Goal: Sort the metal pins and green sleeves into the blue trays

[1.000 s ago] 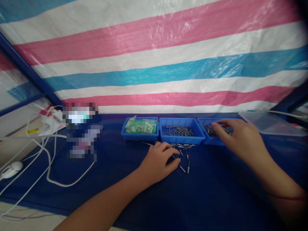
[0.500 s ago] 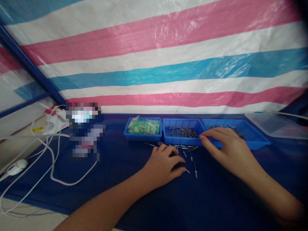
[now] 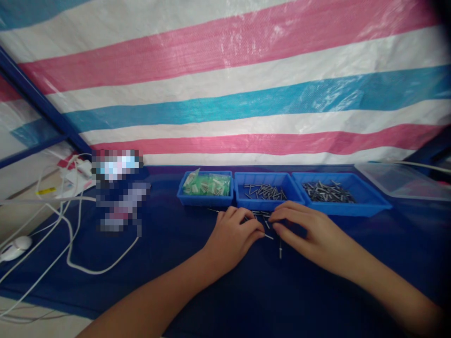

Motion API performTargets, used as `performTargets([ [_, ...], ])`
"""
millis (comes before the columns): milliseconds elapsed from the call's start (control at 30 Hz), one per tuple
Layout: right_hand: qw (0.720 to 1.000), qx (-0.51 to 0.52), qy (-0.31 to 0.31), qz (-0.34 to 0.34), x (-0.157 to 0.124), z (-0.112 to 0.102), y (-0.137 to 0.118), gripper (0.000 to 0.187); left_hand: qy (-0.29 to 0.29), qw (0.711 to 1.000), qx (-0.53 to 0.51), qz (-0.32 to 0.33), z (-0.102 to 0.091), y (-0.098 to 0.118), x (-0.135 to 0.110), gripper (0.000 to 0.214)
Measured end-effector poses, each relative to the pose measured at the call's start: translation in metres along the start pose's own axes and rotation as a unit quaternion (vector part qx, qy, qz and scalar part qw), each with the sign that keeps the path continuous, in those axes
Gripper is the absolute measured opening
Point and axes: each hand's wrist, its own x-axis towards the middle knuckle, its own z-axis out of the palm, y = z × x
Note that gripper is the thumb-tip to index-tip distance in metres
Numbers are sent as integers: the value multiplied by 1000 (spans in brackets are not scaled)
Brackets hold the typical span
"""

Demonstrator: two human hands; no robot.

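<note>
My left hand rests low over the table with thumb and forefinger pinched on a blind rivet, whose thin shiny end sticks out to the right. Just to the right is my right hand, its thumb and forefinger tips slightly apart beside loose rivets on the table. Another rivet lies below its thumb, partly covered. More loose rivets lie behind both hands, partly hidden by the fingers. The middle blue bin and the right blue bin contain many grey rivets or pins.
A left blue bin holds green-tinted plastic bags of small parts. A clear plastic lid lies at the back right. White cables and a blurred lit device occupy the left. A striped sheet hangs behind the dark blue table.
My right hand has moved left and down, from over the right bin to the loose rivets near my left hand. The left hand keeps its pinch; the view has shifted slightly.
</note>
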Motion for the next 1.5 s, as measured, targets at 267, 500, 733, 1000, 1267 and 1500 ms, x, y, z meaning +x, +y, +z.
performTargets([
  [267,996,59,-58,17,2,14,-4,21,58,989,-134,5,0,-1,3,15],
  [500,992,107,-44,52,1,17,-7,21,99,965,-241,-33,2,3,2,30],
  [733,988,139,-18,62,1,19,-3,18,99,952,-277,-86,-3,6,3,13],
  [1000,986,139,48,76,2,19,-1,21,114,966,-228,-46,-6,0,5,13],
  [1267,971,5,218,97,-2,-11,14,22,71,994,-77,-27,-1,-2,1,25],
  [1500,908,-210,215,292,-3,-37,64,32,10,1000,23,-1,4,-7,-4,26],
])
